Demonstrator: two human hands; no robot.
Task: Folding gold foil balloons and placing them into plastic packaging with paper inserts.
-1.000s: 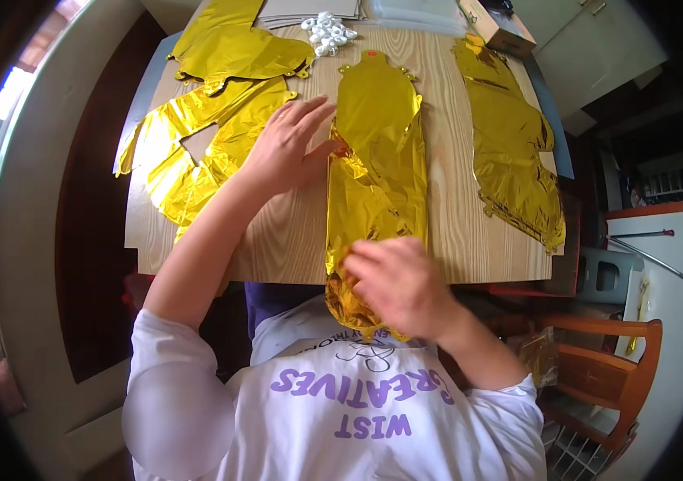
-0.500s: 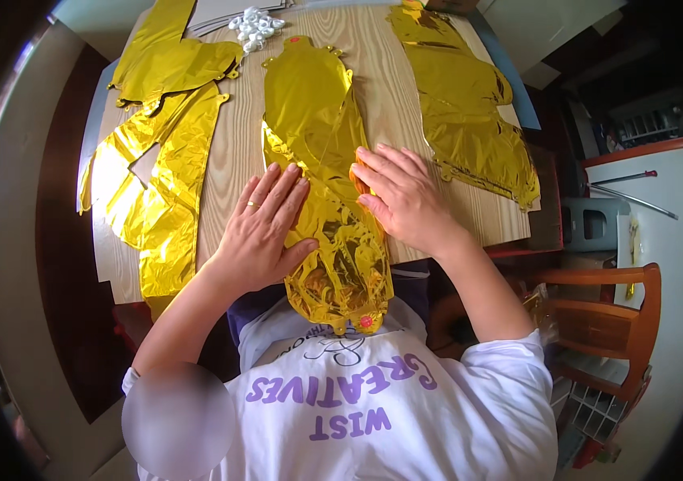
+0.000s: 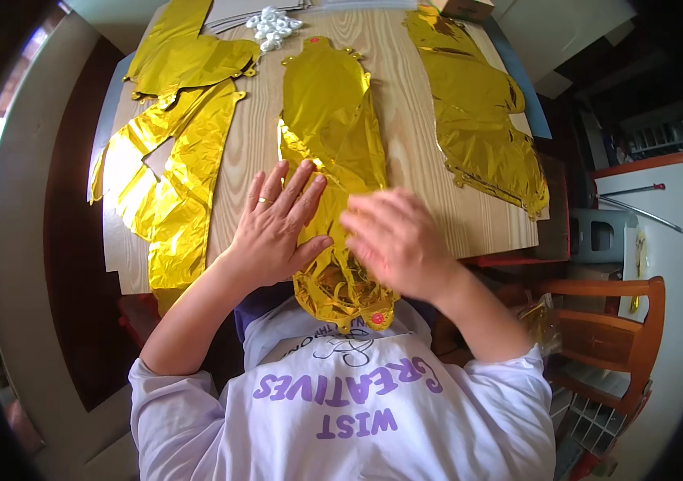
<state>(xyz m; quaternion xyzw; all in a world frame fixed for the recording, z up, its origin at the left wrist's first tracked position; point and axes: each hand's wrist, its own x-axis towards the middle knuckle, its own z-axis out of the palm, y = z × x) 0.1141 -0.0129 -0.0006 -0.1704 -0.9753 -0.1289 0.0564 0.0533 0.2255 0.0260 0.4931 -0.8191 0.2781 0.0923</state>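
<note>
A long gold foil balloon (image 3: 333,120), flat and wrinkled, lies down the middle of the wooden table. Its near end hangs past the table edge against my shirt and bears a small red spot; another red spot marks its far end. My left hand (image 3: 277,224) rests flat on the foil's left side, fingers stretched and a ring on one of them. Over the right side of the foil is my right hand (image 3: 402,240), slightly blurred, its fingers extended and a bit bent, with nothing seen in it. Whether it touches the foil I cannot tell.
More flat gold foil balloons lie at the left (image 3: 185,160) and the right (image 3: 482,104) of the table (image 3: 253,144). A pile of white rings (image 3: 273,28) sits at the far side. A wooden chair (image 3: 606,329) and a grey stool (image 3: 598,232) stand at the right.
My right hand has come off the foil's right edge and moved nearer and inward over it. My left hand stays flat on the foil. The whole view has shifted slightly.
</note>
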